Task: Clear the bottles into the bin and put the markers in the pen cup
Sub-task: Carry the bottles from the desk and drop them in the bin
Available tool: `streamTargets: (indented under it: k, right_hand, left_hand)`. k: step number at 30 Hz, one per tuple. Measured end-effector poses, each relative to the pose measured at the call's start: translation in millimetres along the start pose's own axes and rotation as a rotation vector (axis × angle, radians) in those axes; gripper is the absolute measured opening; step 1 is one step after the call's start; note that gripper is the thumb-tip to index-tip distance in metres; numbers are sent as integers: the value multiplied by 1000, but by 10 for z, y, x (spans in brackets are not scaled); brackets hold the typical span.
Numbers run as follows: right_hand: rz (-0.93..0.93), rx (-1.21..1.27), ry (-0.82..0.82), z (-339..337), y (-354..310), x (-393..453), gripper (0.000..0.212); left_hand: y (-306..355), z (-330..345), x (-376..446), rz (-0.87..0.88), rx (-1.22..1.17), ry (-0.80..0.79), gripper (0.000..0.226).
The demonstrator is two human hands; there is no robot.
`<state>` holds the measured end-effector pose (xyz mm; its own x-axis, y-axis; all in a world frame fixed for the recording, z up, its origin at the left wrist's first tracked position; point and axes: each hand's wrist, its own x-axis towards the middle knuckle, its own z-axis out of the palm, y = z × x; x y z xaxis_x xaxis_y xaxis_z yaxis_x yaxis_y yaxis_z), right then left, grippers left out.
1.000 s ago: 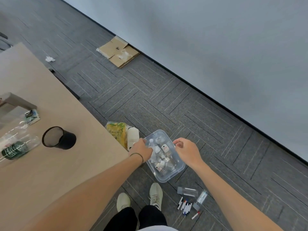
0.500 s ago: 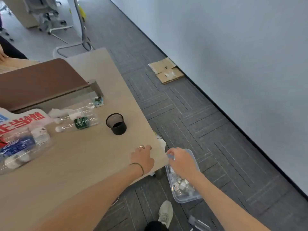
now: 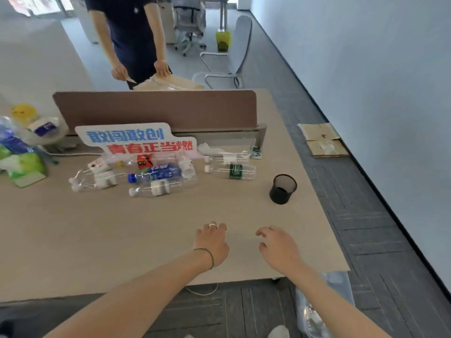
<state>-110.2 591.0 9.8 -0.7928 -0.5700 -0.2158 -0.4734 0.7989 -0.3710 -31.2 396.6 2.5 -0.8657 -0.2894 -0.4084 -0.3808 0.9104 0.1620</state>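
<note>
Several empty plastic bottles lie on the wooden table [image 3: 122, 235]: a blue-labelled one [image 3: 158, 173], a clear one [image 3: 161, 187], a green-labelled one [image 3: 231, 170] and others to the left [image 3: 95, 179]. A black mesh pen cup [image 3: 282, 189] stands near the table's right edge. My left hand [image 3: 212, 242] and my right hand [image 3: 278, 247] hover over the table's near part, fingers loosely curled, holding nothing. A clear plastic bin [image 3: 341, 286] with bottles sits on the floor at the lower right, partly hidden by my right arm. No markers are in view.
A brown divider panel [image 3: 156, 108] and a sign with blue and red characters [image 3: 136, 140] stand behind the bottles. Bags and tissue packs [image 3: 22, 152] lie at the left. A person [image 3: 131, 37] stands beyond the divider. Flattened cardboard [image 3: 322, 140] lies on the carpet.
My view has swung up from the floor bin to the table. Both hands let go of the bin and rose over the table's near edge.
</note>
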Motion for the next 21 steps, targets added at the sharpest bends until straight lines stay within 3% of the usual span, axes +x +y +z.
streamTargets:
  k: [8, 21]
  right_hand:
    - [-111, -75, -50, 180, -1156, 508, 37]
    - [-353, -140, -148, 448, -2354, 1962, 45]
  left_hand:
    - [-1266, -96, -170, -128, -91, 13, 45]
    - [-2374, -278, 81, -410, -258, 64, 45]
